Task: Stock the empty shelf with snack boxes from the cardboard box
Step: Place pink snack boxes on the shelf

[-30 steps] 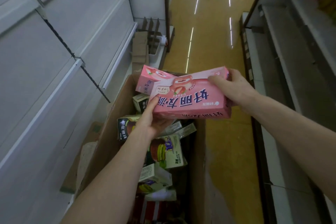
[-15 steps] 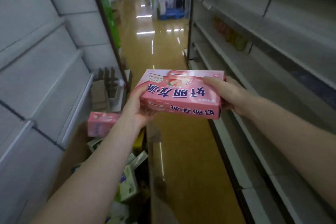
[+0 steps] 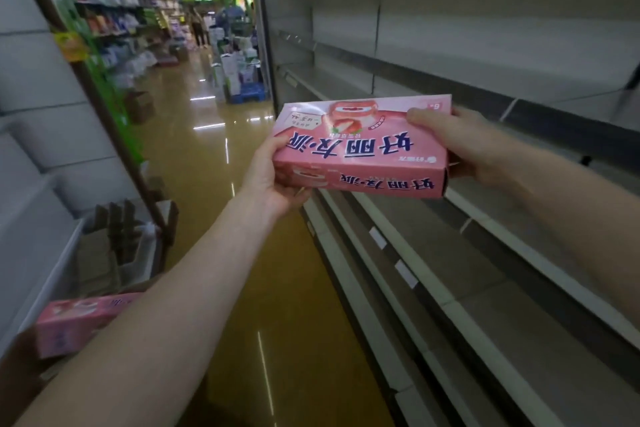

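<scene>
While it hung just in front of the empty shelf (image 3: 450, 253), the pink snack box (image 3: 363, 149) was clasped at both short ends, left grip (image 3: 273, 180) curled under one, right grip (image 3: 460, 146) wrapped round the other. It looked light, stiff, glossy cardboard; the ends suited holding, gently.

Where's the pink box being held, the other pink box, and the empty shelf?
held pink box (image 3: 360, 149): head view, middle of its printed top face.
other pink box (image 3: 72, 326): head view, its visible side, lower left.
empty shelf (image 3: 450, 253): head view, bare board at right.
</scene>
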`<act>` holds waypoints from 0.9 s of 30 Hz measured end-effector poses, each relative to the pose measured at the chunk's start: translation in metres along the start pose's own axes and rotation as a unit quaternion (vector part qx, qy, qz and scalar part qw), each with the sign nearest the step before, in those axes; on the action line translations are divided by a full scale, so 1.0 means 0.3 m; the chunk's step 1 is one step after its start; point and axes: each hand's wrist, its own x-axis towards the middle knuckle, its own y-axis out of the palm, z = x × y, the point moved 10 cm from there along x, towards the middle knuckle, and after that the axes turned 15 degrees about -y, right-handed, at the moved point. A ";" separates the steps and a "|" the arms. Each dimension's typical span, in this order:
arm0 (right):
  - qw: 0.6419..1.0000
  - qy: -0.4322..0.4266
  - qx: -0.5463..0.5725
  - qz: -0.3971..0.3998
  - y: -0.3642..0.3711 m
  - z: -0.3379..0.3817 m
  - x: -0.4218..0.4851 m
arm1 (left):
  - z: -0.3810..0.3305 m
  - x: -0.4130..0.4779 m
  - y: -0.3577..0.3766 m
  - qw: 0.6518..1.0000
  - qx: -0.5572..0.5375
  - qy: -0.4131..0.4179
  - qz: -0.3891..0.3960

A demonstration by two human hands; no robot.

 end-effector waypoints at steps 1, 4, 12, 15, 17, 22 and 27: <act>1.000 -0.005 -0.006 -0.010 -0.055 0.008 -0.008 | 0.016 -0.001 0.052 1.000 0.003 -0.001 0.009; 0.999 -0.022 -0.026 -0.033 -0.203 0.037 -0.029 | 0.054 -0.009 0.203 0.999 0.007 0.000 0.043; 0.991 -0.060 -0.037 -0.116 -0.528 0.127 -0.091 | 0.090 -0.013 0.574 0.989 0.066 0.004 0.128; 0.983 -0.062 -0.044 -0.165 -0.633 0.148 -0.115 | 0.116 0.003 0.706 0.983 0.085 -0.016 0.160; 0.978 -0.057 -0.054 -0.191 -0.702 0.158 -0.134 | 0.140 0.008 0.791 0.978 0.098 -0.026 0.180; 0.960 -0.014 -0.062 -0.272 -0.866 0.166 -0.207 | 0.210 0.002 1.027 0.961 0.130 -0.059 0.239; 0.946 -0.006 -0.010 -0.325 -0.928 0.166 -0.256 | 0.249 -0.014 1.255 0.938 0.152 -0.065 0.304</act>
